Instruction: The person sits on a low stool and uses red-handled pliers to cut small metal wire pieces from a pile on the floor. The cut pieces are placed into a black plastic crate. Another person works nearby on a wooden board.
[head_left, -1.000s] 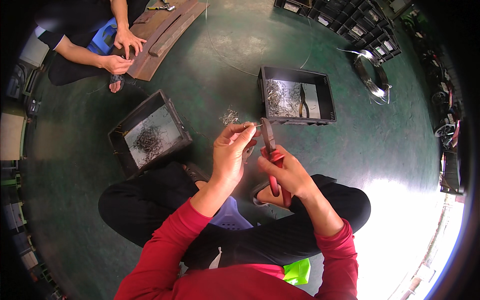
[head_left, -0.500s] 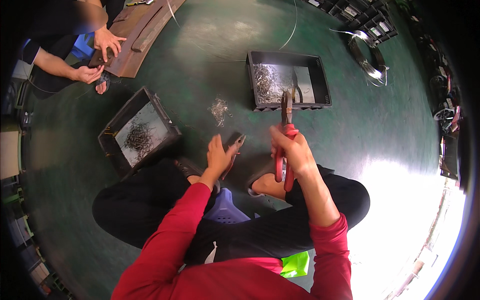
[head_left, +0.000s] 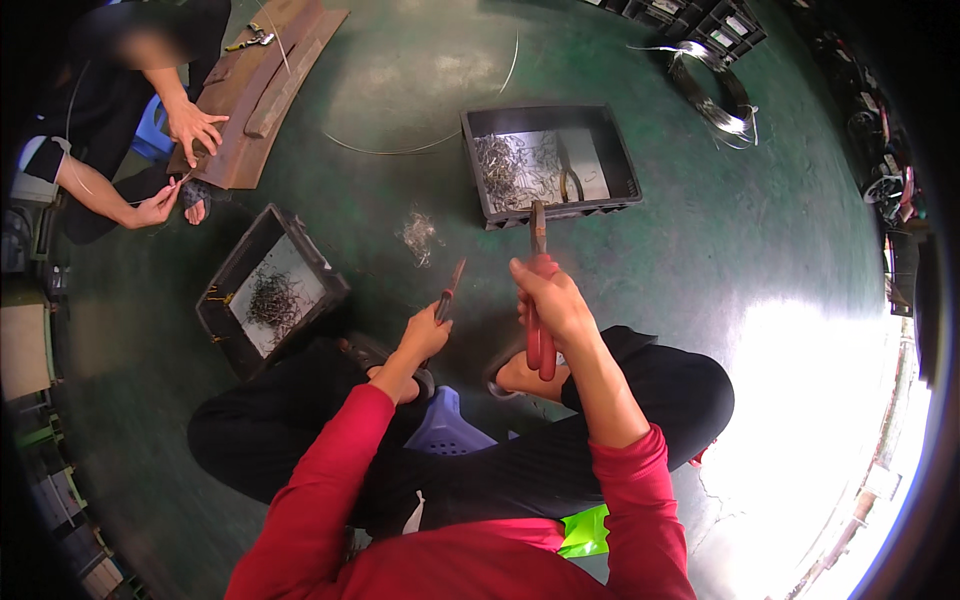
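Observation:
My left hand is closed around a pair of pliers, jaws pointing away from me. To its right, my right hand grips larger red-handled pliers. Their metal jaws point up toward the near edge of a black crate, and the handles lie close together. Inside that crate are many small bent wire pieces and another pair of pliers with dark handles. A loose heap of wire bits sits on the green floor beyond my left hand. No wire shows clearly in either tool's jaws.
A second black crate at left holds darker wire pieces. At the upper left, a co-worker's hands work beside a rusty metal beam. A wire coil lies at the upper right. A purple stool is between my legs.
My left hand has closed more fully around its pliers and turned them more upright. The right-hand pliers' handles have come closer together. The co-worker's hands have shifted, and the whole view has moved slightly.

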